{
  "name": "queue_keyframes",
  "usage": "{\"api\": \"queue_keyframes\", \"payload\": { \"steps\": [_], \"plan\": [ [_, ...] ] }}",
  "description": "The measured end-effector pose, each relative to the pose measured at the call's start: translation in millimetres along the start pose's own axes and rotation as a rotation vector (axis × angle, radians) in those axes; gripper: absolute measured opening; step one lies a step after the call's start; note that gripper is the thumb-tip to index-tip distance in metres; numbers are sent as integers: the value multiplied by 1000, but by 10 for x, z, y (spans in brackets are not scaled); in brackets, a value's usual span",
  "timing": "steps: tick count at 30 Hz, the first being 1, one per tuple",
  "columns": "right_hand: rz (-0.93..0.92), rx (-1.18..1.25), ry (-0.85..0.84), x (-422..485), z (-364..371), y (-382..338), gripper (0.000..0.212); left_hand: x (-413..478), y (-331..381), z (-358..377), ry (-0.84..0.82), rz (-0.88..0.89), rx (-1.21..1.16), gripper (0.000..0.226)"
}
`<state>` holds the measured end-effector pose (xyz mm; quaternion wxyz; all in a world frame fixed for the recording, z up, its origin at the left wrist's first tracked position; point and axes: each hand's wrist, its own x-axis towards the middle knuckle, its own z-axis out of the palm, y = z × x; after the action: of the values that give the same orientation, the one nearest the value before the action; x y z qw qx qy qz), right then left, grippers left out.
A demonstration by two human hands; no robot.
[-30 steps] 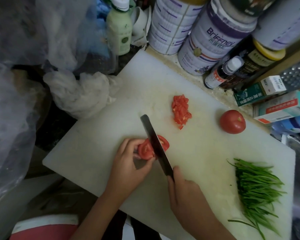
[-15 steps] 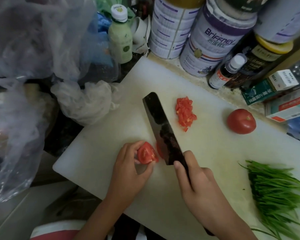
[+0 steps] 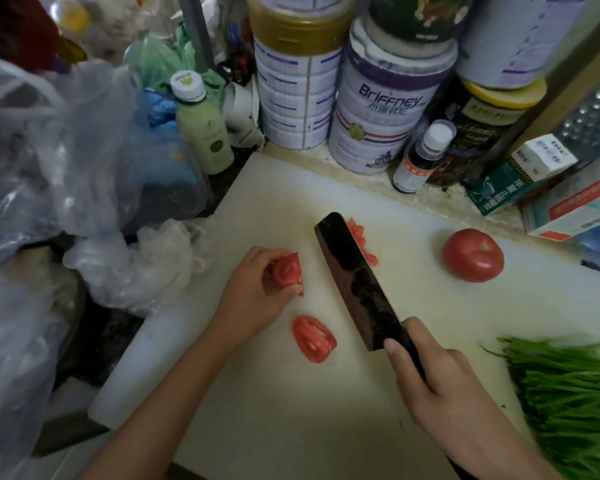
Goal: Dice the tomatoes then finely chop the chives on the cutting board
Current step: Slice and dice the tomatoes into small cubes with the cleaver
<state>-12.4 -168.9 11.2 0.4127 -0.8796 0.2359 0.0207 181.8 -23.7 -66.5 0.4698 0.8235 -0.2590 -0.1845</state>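
Gripping a dark cleaver by its handle, the right hand has its fingers wrapped round the grip and the thumb set at the heel of the blade. The blade runs away from the person at a slant, broad face turned up toward the camera. Its far edge covers part of a small heap of diced tomato. Whether the blade touches the white cutting board cannot be told.

The left hand is closed round a tomato piece, fingers curled over its far side, cut face showing. It sits left of the blade and apart from it. A separate tomato slice lies flat on the board, cut face up, just nearer the person than the left hand and between the two forearms.

One whole tomato stands uncut toward the board's far right edge, well apart from the cleaver. A bundle of chives lies uncut at the board's right side, beside the right hand.

Behind the board stand several large tins, a small bottle with a white cap, cartons and a metal grater. A pale green bottle and crumpled plastic bags occupy the left
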Motion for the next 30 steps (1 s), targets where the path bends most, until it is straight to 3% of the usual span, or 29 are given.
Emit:
{"api": "queue_keyframes", "payload": {
  "steps": [9, 14, 19, 24, 27, 30],
  "plan": [
    [54, -3, 27, -35, -46, 194, 12, 403, 50, 70, 59, 35, 88, 47],
    [82, 28, 6, -102, -81, 254, 10, 235, -22, 73, 60, 8, 184, 65],
    [50, 38, -102, -153, -177, 274, 15, -267, 137, 121, 134, 38, 235, 51],
    [77, 10, -219, -228, -268, 300, 7, -820, 236, 293, 109, -73, 270, 74],
    [112, 39, -258, -262, -296, 341, 4, -962, 205, 421, 65, -45, 345, 81],
    [81, 55, -263, -266, -312, 412, 31, -955, 202, 482, 139, -82, 315, 73]
  ]
}}
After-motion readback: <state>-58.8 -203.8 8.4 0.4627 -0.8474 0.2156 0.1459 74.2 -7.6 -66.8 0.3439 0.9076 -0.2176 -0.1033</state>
